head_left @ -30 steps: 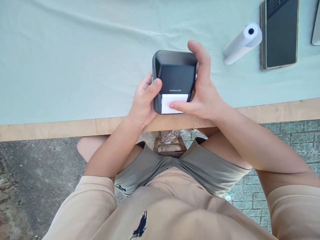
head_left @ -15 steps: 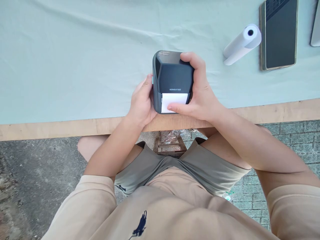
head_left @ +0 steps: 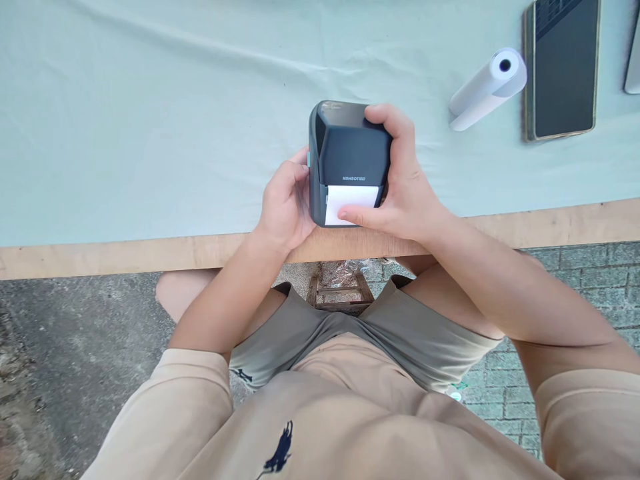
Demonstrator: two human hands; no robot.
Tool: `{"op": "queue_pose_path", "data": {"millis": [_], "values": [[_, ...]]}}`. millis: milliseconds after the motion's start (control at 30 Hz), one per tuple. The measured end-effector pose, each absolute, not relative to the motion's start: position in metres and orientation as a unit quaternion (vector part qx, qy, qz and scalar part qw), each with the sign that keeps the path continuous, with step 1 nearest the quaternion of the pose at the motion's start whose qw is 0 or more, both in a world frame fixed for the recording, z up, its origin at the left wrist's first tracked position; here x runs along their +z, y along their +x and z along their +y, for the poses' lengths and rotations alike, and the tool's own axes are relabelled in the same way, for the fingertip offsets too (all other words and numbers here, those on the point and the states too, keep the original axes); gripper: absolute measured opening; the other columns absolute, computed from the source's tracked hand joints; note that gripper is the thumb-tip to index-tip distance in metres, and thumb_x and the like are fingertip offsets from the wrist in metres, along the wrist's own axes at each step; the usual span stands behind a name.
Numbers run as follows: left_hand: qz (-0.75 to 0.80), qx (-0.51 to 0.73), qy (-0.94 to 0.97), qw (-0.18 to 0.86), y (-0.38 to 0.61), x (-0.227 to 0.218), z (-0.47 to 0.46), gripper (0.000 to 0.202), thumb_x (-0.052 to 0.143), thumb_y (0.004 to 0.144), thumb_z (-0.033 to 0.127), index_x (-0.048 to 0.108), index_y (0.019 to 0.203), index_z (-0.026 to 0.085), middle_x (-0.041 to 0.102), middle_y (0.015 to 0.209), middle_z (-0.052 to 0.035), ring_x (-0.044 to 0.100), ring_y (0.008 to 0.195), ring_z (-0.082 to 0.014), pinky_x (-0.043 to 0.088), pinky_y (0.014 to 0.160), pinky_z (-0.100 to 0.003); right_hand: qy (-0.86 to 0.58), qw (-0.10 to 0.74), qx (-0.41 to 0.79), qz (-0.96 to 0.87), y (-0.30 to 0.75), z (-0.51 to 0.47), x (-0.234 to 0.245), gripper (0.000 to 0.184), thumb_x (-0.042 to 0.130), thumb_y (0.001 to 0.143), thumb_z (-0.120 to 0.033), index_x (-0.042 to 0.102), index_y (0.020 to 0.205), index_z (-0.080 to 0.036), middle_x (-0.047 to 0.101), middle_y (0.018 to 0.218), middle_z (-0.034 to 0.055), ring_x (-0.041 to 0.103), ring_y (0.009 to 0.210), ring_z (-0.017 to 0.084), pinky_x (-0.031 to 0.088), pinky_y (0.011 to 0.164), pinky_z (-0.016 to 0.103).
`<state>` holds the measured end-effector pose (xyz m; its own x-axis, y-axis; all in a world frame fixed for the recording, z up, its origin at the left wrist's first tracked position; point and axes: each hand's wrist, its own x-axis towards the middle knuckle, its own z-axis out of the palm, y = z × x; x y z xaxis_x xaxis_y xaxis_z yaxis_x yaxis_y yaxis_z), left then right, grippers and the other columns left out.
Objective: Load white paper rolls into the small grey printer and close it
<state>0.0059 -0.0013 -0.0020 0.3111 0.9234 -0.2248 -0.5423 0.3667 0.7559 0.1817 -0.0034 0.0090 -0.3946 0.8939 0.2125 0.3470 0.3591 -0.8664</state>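
A small dark grey label printer stands on the pale green tablecloth near the table's front edge. A white strip of paper sticks out of its front slot. My right hand wraps over the printer's right side, fingers curled on its top, thumb lying on the white paper. My left hand is curled against the printer's left side, holding it there.
A white paper roll lies on the cloth at the upper right. Beside it lies a dark phone, and the edge of another device shows at the far right. The wooden table edge runs below my hands.
My right fingers have come down from above the printer and closed over its top right corner. My left thumb has slid off the printer's front to its left side.
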Motion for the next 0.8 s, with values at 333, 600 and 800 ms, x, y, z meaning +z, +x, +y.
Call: {"op": "queue_pose_path", "data": {"millis": [333,600,800], "values": [[0.304,0.489,0.272,0.771,0.007,0.0035,-0.0019,0.026,0.044,0.09,0.031,0.067,0.091,0.018,0.069,0.088,-0.0019,0.057,0.13,-0.0232,0.047,0.113,-0.039,-0.423,0.344,0.378,-0.748,0.1833,-0.0029,0.0077,0.091,0.076,0.067,-0.05,0.021,0.139,-0.038,0.032,0.148,0.009,0.047,0.126,0.033,0.041,0.111,0.06],[0.347,0.49,0.274,0.751,0.0093,0.0029,-0.0029,0.026,0.047,0.091,0.038,0.066,0.09,0.02,0.072,0.091,-0.0035,0.054,0.134,-0.0243,0.049,0.109,-0.039,-0.421,0.342,0.38,-0.75,0.1838,-0.0035,0.009,0.09,0.075,0.068,-0.05,0.021,0.138,-0.036,0.033,0.148,0.01,0.048,0.126,0.033,0.038,0.114,0.06],[0.363,0.498,0.28,0.736,0.0108,-0.0002,-0.0043,0.027,0.049,0.091,0.042,0.066,0.09,0.021,0.073,0.093,-0.0029,0.052,0.136,-0.0232,0.047,0.112,-0.037,-0.42,0.342,0.377,-0.751,0.1856,-0.0027,0.007,0.091,0.076,0.067,-0.052,0.022,0.138,-0.035,0.033,0.147,0.0103,0.047,0.127,0.033,0.038,0.115,0.059]]}}
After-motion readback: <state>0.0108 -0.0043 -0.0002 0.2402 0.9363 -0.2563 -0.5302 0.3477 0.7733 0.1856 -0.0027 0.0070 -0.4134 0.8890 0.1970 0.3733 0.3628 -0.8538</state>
